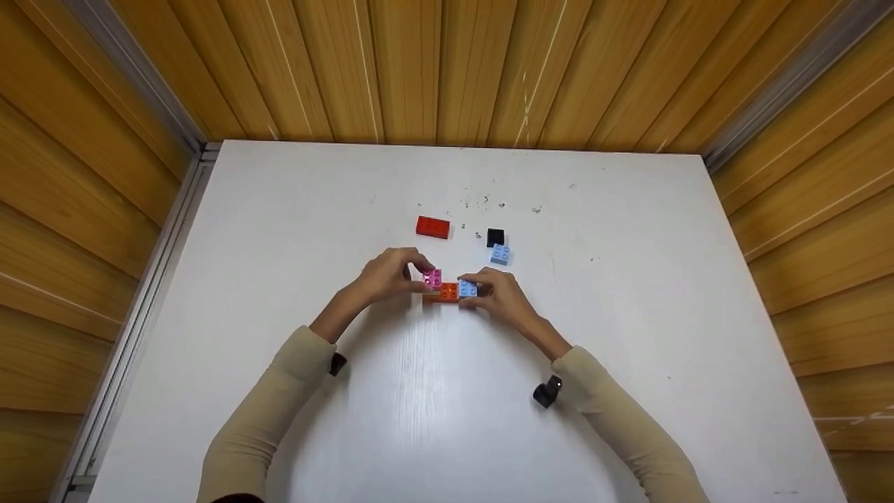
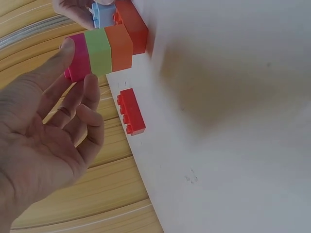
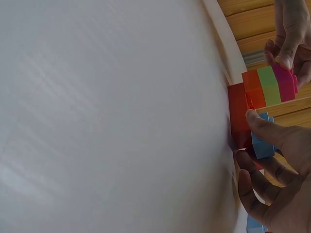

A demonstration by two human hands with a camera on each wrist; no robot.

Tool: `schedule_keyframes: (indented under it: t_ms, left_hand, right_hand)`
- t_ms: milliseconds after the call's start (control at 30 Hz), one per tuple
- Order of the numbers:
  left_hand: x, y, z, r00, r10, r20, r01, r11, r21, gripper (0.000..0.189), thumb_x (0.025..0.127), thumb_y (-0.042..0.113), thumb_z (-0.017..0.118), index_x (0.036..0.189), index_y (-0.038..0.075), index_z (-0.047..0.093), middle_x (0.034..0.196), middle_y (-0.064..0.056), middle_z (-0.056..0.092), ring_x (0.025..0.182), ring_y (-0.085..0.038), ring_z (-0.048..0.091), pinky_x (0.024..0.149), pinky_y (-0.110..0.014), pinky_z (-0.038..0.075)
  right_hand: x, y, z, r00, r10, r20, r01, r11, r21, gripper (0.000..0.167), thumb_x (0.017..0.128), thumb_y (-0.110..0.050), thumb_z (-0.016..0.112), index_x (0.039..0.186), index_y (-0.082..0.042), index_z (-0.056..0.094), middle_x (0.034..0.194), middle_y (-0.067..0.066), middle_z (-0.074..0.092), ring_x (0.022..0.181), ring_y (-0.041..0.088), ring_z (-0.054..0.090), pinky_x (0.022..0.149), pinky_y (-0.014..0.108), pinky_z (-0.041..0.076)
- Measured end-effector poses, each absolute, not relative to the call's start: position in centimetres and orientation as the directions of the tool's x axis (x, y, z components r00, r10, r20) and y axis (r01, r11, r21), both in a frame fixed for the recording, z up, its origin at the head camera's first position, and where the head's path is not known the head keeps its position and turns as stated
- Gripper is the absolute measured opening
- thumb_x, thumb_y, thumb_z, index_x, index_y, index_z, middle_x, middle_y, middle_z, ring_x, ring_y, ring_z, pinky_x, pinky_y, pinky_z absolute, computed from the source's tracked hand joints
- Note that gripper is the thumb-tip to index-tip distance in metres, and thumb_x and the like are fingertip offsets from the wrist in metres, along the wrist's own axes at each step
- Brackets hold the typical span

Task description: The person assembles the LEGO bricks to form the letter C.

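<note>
A long orange-red brick [image 1: 449, 292] lies on the table [image 1: 594, 314]. At its left end, the left hand [image 1: 386, 276] pinches a pink-topped stack [image 2: 98, 53]; at its right end, the right hand [image 1: 504, 297] grasps a light-blue brick [image 1: 467, 288].

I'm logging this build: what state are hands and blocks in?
Left hand: pinching tricolor stack
Right hand: gripping near blue block
Tricolor stack: assembled, pink uppermost
Near blue block: on base brick
Base brick: some studs bare
Red brick: loose, studs up
Black block: unheld
Far blue block: unheld
</note>
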State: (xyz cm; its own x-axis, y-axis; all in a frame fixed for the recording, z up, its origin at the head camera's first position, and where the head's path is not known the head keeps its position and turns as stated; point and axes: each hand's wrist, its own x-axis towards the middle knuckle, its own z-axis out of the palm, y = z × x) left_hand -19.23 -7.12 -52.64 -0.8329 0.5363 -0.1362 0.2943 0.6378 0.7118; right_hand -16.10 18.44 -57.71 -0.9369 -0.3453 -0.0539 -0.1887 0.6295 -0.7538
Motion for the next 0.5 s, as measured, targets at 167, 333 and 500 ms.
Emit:
schedule_keyframes:
  t_ms: [167, 333, 500]
  left_hand:
    - [-19.14, -7.28, -52.71, -0.832, 0.533, -0.155, 0.275, 0.638, 0.719, 0.033, 0.086, 0.018, 0.083, 0.117, 0.010, 0.077, 0.110, -0.007, 0.076, 0.084, -0.020, 0.066, 0.075, -0.030, 0.053]
    - [-19.21, -7.37, -52.40, -0.827, 0.531, -0.184, 0.272, 0.665, 0.696, 0.034, 0.084, 0.020, 0.085, 0.116, 0.012, 0.078, 0.111, -0.006, 0.076, 0.087, -0.021, 0.067, 0.078, -0.033, 0.055]
    - [-19.33, -7.52, -52.61, -0.831, 0.530, -0.170, 0.274, 0.655, 0.704, 0.033, 0.083, 0.019, 0.086, 0.115, 0.012, 0.079, 0.110, -0.005, 0.076, 0.086, -0.022, 0.067, 0.077, -0.033, 0.054]
  right_hand:
    - [-15.81, 18.34, -57.73, -0.928, -0.370, -0.036, -0.221, 0.626, -0.748, 0.044, 0.083, -0.018, 0.085, 0.124, -0.007, 0.074, 0.098, 0.011, 0.073, 0.089, 0.022, 0.067, 0.081, 0.033, 0.057]
    - [-15.62, 18.25, -57.81, -0.929, -0.368, -0.041, -0.209, 0.613, -0.762, 0.044, 0.082, -0.018, 0.085, 0.124, -0.007, 0.074, 0.097, 0.011, 0.072, 0.089, 0.022, 0.068, 0.081, 0.034, 0.058]
    - [-15.64, 18.26, -57.77, -0.929, -0.366, -0.048, -0.204, 0.617, -0.760, 0.045, 0.081, -0.019, 0.086, 0.124, -0.009, 0.074, 0.098, 0.009, 0.073, 0.089, 0.021, 0.067, 0.081, 0.032, 0.056]
